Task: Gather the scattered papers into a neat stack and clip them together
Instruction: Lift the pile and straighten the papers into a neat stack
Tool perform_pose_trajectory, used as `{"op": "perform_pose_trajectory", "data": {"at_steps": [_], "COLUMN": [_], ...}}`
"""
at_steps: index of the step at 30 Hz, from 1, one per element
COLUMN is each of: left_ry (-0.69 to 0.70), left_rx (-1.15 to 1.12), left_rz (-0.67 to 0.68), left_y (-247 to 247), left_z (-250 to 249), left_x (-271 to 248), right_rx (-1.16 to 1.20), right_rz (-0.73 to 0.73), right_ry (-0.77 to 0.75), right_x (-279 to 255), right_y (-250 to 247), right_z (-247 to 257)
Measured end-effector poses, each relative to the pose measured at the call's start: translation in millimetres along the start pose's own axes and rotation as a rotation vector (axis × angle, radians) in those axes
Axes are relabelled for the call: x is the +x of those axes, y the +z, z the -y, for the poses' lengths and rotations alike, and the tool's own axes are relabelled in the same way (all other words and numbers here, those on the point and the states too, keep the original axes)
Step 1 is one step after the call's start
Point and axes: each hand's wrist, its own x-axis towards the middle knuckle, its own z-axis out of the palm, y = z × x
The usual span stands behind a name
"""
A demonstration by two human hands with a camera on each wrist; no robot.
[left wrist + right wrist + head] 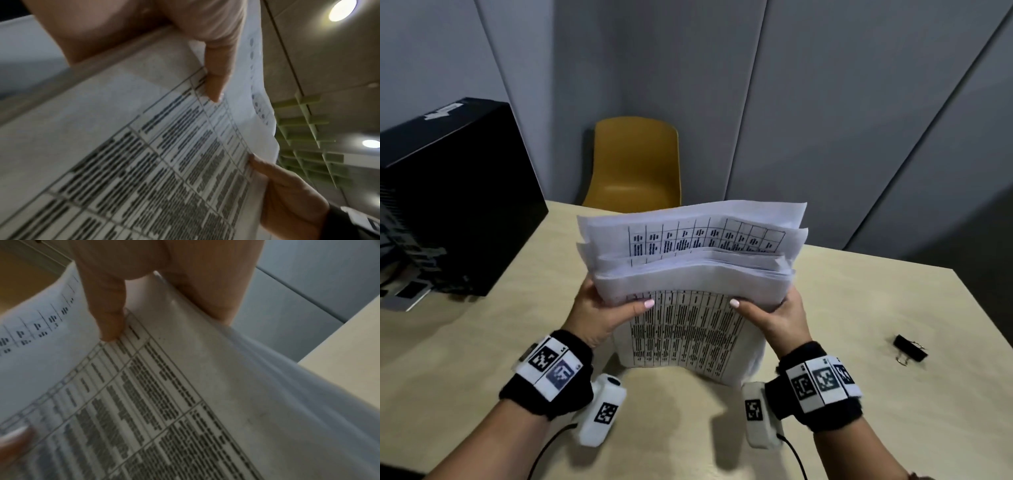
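Note:
A bundle of white printed papers (688, 274) stands upright on its lower edge on the beige table (482, 342), its top edges uneven and fanned. My left hand (606, 311) grips the bundle's left side, thumb across the front sheet. My right hand (774, 318) grips the right side the same way. The front sheet carries a dense printed table (164, 162) (154, 402). Both wrist views show a thumb pressed on that sheet. A black binder clip (910, 348) lies on the table to the right, apart from both hands.
A black computer case (455, 192) stands at the table's left with a small dark device (410, 291) in front of it. A mustard-yellow chair (635, 164) sits behind the far edge. Grey wall panels (825, 102) close the background.

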Motion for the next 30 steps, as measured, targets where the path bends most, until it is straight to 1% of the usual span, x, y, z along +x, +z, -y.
{"op": "perform_pose_trajectory", "data": {"at_steps": [1, 2, 4, 6, 9, 13, 15, 17, 19, 20, 22, 24, 25, 27, 30], "left_ry": [-0.039, -0.036, 0.013, 0.059, 0.118, 0.153, 0.153, 0.16, 0.15, 0.14, 0.125, 0.138, 0.152, 0.205, 0.347], "left_rx": [0.029, 0.078, 0.164, 0.138, 0.07, 0.03, 0.065, 0.107, 0.087, 0.086, 0.128, 0.145, 0.137, 0.122, 0.087], "left_rz": [-0.013, -0.028, -0.057, -0.085, -0.049, -0.071, -0.083, -0.142, -0.208, -0.22, -0.209, -0.205, -0.206, -0.224, -0.223], "left_y": [4, 7, 14, 14, 8, 13, 19, 21, 19, 18, 20, 25, 28, 31, 27], "left_z": [2, 1, -5, -14, -22, -24, -24, -23, -19, -17, -14, -15, -18, -25, -33], "left_x": [0, 2, 8, 12, 12, 7, 7, 8, 8, 8, 6, 7, 6, 7, 6], "right_rx": [-0.008, -0.018, -0.033, -0.016, 0.027, -0.009, -0.015, 0.0, -0.021, -0.042, -0.089, -0.105, -0.095, -0.075, -0.122], "right_rz": [-0.004, -0.008, -0.02, -0.045, -0.066, -0.044, -0.025, -0.044, -0.082, -0.09, -0.086, -0.102, -0.126, -0.183, -0.229], "right_ry": [0.009, 0.01, -0.027, -0.073, -0.132, -0.151, -0.17, -0.186, -0.179, -0.156, -0.101, -0.095, -0.112, -0.192, -0.349], "right_x": [1, 2, 3, 2, 0, -2, -3, -4, -6, -7, -9, -8, -7, -5, -5], "right_y": [2, 4, 8, 7, 1, 5, 14, 16, 14, 13, 13, 16, 17, 17, 17], "right_z": [-2, -1, 2, 7, 15, 23, 24, 21, 16, 13, 6, 4, 6, 16, 34]}}
